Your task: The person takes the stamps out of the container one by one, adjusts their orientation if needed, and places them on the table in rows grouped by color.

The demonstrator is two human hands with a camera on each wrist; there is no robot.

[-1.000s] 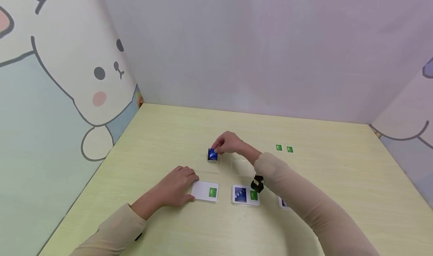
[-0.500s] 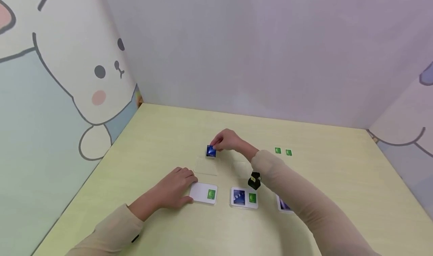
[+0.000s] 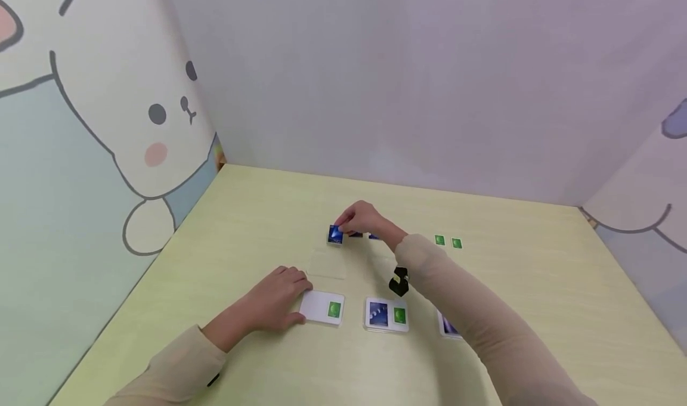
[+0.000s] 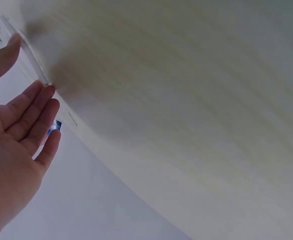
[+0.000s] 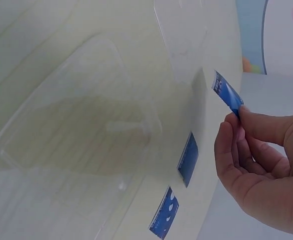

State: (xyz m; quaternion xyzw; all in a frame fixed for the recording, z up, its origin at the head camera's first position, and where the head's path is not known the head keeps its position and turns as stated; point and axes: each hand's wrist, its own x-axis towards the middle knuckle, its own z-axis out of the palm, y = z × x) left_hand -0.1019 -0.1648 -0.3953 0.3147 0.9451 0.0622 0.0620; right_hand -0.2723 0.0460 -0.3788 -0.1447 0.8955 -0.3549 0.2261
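My right hand (image 3: 364, 217) pinches a small blue stamp (image 3: 335, 234) between thumb and fingers, raised off the table towards its back. In the right wrist view the stamp (image 5: 228, 93) is tilted, and two more blue stamps lie on the table below: a plain-looking one (image 5: 188, 160) and one with white shapes (image 5: 164, 213). My left hand (image 3: 279, 298) rests on the table, its fairly straight fingers and thumb touching the left edge of a flat white case (image 3: 316, 306). A green stamp (image 3: 334, 309) lies on that case's right half.
A white case (image 3: 386, 325) bearing a blue and a green picture lies right of the first. A third case (image 3: 448, 327) is partly hidden by my right sleeve. Clear plastic lids (image 3: 327, 264) lie behind. Two green stamps (image 3: 448, 241) lie at the back right.
My right hand has moved slightly towards the back with the blue stamp, away from the clear lid. Blue stamps behind that hand show more now. The left hand keeps its place at the case.
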